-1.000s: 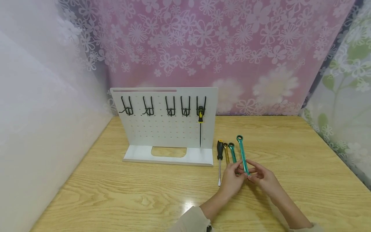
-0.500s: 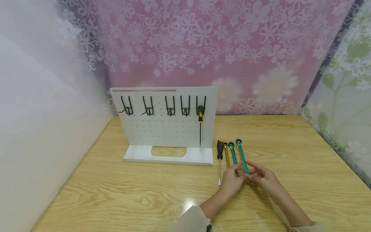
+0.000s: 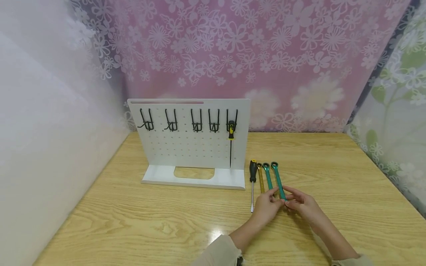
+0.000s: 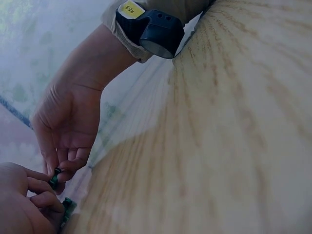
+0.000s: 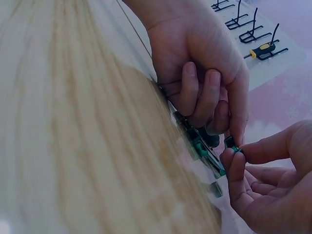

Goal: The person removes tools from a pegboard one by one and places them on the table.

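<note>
Both hands hold the near end of a green ratcheting wrench (image 3: 277,179), its ring end pointing away toward the back of the table. My left hand (image 3: 267,207) pinches it from the left with thumb and fingers, while my right hand (image 3: 304,207) pinches from the right. The left wrist view shows the wrench's tip (image 4: 54,179) between the fingers of both hands. Left of it lie a second green wrench (image 3: 267,174), partly behind my left hand, a gold wrench (image 3: 260,178) and a black-handled screwdriver (image 3: 253,171), all side by side.
A white pegboard stand (image 3: 196,147) stands left of the tools, with several black hooks along its upper part. From its rightmost hook hangs a yellow-and-black screwdriver (image 3: 231,133). A floral curtain (image 3: 213,48) closes off the back of the wooden table (image 3: 133,221).
The held wrench's ring end has come down toward the table, level with the other wrenches' ring ends. Both hands have stayed nearly in place, still holding it.
</note>
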`<state>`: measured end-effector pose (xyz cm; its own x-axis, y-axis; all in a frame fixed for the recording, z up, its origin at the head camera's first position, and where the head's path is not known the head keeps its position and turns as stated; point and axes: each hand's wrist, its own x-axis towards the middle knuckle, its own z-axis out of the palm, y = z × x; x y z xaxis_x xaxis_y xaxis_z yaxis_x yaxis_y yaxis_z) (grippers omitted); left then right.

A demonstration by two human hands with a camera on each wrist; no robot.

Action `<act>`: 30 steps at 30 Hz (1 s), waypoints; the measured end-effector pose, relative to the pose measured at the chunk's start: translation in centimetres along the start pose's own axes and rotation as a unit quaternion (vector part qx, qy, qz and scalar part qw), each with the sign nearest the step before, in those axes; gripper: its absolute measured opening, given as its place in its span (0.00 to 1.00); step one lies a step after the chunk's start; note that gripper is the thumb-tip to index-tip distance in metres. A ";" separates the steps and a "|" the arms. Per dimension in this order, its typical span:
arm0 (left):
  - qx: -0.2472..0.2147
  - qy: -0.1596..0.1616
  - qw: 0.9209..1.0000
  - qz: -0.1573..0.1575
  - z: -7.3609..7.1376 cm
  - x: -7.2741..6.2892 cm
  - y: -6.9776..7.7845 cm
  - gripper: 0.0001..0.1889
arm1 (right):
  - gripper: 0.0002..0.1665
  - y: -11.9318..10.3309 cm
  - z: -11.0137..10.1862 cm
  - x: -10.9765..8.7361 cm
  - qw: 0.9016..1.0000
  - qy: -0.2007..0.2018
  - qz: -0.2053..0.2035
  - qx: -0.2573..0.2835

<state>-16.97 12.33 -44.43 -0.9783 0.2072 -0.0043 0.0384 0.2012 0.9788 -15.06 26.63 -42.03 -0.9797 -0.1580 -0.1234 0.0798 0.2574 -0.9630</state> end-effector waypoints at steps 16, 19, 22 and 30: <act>0.024 -0.007 1.000 0.000 0.0 -0.1 -0.2 0.21 | 0.32 0.1 0.1 0.1 1.000 0.003 0.007 -0.011; 0.025 -0.007 1.000 -0.001 0.0 -0.1 -0.3 0.21 | 0.33 0.1 0.2 0.1 0.999 -0.003 0.010 -0.035; 0.028 -0.005 1.000 -0.002 0.0 -0.1 -0.3 0.21 | 0.35 0.1 0.3 0.0 0.998 -0.011 0.016 -0.052; 0.049 -0.008 0.999 0.002 -0.1 -0.3 0.0 0.21 | 0.37 0.2 0.6 0.1 0.994 0.011 0.014 -0.110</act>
<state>-16.69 12.14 -44.37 -0.9746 0.2240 -0.0045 0.0628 0.2925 0.9542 -15.07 26.14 -42.41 -0.9815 -0.1281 -0.1423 0.0675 0.4639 -0.8833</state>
